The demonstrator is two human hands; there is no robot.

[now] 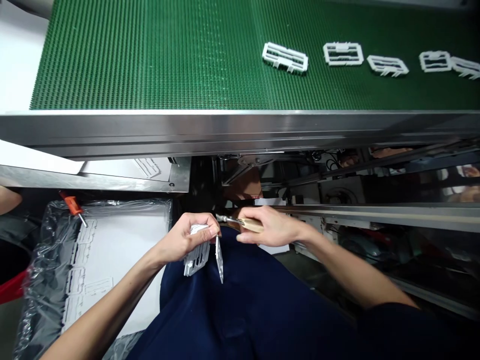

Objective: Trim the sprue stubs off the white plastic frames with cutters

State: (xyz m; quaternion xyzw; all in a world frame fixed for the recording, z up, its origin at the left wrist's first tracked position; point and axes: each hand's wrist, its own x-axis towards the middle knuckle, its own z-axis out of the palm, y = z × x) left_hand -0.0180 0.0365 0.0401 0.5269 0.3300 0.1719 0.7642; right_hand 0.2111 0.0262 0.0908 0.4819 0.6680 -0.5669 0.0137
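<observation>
My left hand (193, 235) is closed on several white slotted plastic parts (197, 257), held together below the palm. One more white part (219, 260) hangs nearly edge-on from its fingertips, a little apart from the others. My right hand (268, 226) is wrapped round the pale wooden handle of a small tool (250, 225). The tool's metal end points left and reaches close to my left fingertips; whether it touches a part cannot be made out. Both hands are over the dark blue clothing on my lap, in front of the conveyor.
A green ribbed conveyor belt (157, 55) carries several white frames (285, 57) behind a metal rail (232, 132). At left, a plastic-lined box (131, 260) holds white parts; an orange-handled tool (72, 204) lies at its edge. Part of another person's hand (8, 199) shows at far left.
</observation>
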